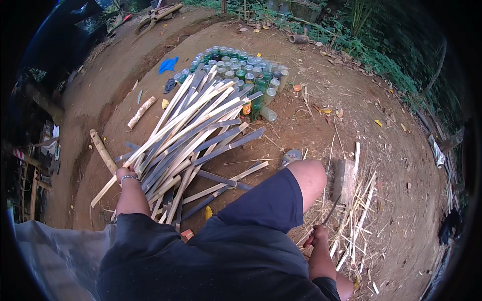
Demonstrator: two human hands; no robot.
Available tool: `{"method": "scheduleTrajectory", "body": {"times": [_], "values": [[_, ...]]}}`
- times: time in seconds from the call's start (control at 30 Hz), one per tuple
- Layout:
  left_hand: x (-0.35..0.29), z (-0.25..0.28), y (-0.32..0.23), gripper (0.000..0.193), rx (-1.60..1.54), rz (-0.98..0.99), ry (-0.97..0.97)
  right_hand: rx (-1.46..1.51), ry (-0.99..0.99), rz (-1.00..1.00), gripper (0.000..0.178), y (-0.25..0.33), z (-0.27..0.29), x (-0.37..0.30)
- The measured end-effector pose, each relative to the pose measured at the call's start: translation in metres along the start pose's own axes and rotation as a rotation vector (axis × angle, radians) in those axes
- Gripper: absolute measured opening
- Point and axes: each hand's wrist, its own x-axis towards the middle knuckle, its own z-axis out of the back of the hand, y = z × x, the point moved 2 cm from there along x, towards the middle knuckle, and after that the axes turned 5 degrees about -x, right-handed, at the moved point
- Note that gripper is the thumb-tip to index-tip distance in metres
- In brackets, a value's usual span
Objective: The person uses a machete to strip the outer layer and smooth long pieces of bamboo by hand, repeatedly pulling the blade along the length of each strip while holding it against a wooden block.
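My left hand [125, 174] is closed around a pale bamboo strip [104, 192] at the near left edge of a big loose pile of bamboo strips [201, 125]. Some strips show pale faces, others dark grey ones. Over on the right, my right hand [316, 236] grips the handle of a knife [331, 211], its narrow dark blade slanting up towards a wooden block [344, 180]. Thin pale shavings and split slivers [357, 220] lie beside that block. My fingers on the strip are partly hidden by the wrist.
Many upturned glass bottles [251, 65] stand packed together beyond the pile. A bamboo pole piece [103, 150] and a shorter bamboo piece [142, 113] lie to the left on bare soil. Blue cloth or plastic [168, 64] lies near the bottles. Grey sheeting [60, 256] hangs at lower left.
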Motion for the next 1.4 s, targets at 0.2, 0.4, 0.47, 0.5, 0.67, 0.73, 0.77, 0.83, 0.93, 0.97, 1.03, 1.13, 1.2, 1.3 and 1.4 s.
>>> {"method": "scheduleTrajectory", "body": {"times": [0.2,0.4,0.47,0.5,0.67,0.73,0.77,0.83,0.93,0.97,1.03,1.13,1.2,1.3,1.4], "values": [[-0.033,0.001,0.008,0.079,0.139,0.153,0.135,0.007,-0.02,-0.014,0.008,0.026,-0.004,-0.025],[-0.046,-0.007,0.066,0.075,0.403,0.296,0.271,-0.017,0.015,0.06,0.009,0.034,-0.007,-0.031],[-0.085,-0.009,0.1,0.076,0.62,0.339,0.473,-0.034,-0.007,0.067,0.011,0.032,0.001,-0.036],[-0.08,-0.003,0.121,0.069,0.739,0.284,0.524,-0.081,-0.027,0.093,0.02,0.03,0.0,-0.03],[-0.15,0.014,0.222,0.036,1.255,0.125,1.177,-0.069,-0.008,0.045,0.033,0.03,0.018,-0.023],[-0.238,0.003,0.226,0.025,1.537,-0.286,1.676,-0.1,-0.045,0.033,0.031,0.033,0.048,-0.033],[-0.261,0.0,0.23,0.024,1.52,-0.233,1.696,-0.061,-0.028,0.041,0.024,0.035,0.061,-0.03],[-0.295,-0.003,0.236,0.024,1.552,-0.27,1.722,-0.09,-0.004,0.089,0.016,0.059,0.078,-0.049],[-0.344,-0.015,0.248,0.024,1.625,-0.456,1.769,-0.069,-0.023,0.169,0.016,0.072,0.127,-0.064],[-0.357,-0.018,0.249,0.024,1.628,-0.464,1.775,-0.048,-0.064,0.162,0.015,0.08,0.139,-0.08],[-0.382,-0.021,0.253,0.023,1.613,-0.429,1.828,0.035,-0.024,0.164,0.015,0.097,0.167,-0.104],[-0.404,-0.016,0.268,0.066,1.516,-0.222,1.961,0.232,-0.028,0.181,0.012,0.098,0.216,-0.138],[-0.372,-0.017,0.304,0.053,1.352,0.037,1.923,0.371,-0.001,0.232,0.017,0.105,0.23,-0.153],[-0.396,-0.034,0.319,0.042,1.367,0.015,1.939,0.584,-0.032,0.27,0.032,0.093,0.246,-0.19],[-0.459,-0.059,0.317,0.038,1.295,0.02,1.993,0.858,-0.112,0.297,0.034,0.057,0.246,-0.201]]}}
